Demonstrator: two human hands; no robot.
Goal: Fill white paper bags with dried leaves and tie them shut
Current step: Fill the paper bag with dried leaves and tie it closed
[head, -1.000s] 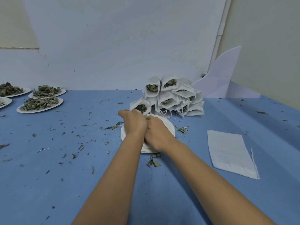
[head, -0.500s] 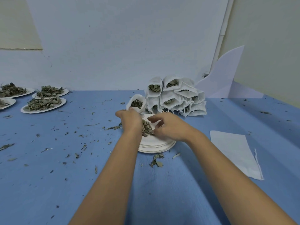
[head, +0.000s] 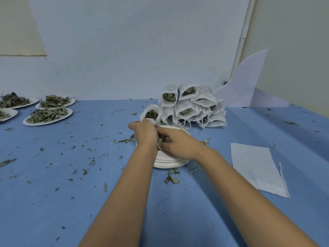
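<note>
White paper bag (head: 151,114), mouth open just beyond the pinching fingers of the left hand (head: 144,132). The right hand (head: 178,145), parted from the left a second ago, pinches dried leaves (head: 159,142) off the plates (head: 170,164): filling continues, bag untied.

The bench (head: 53,202) is blue with grey-green leaf bits (head: 171,178). The held bag (head: 153,108) at the hands (head: 145,134) is white, with dark green leaves (head: 151,115) inside. The stacked bags (head: 195,107) behind the hands are white, like the plate (head: 170,165) under them.
</note>
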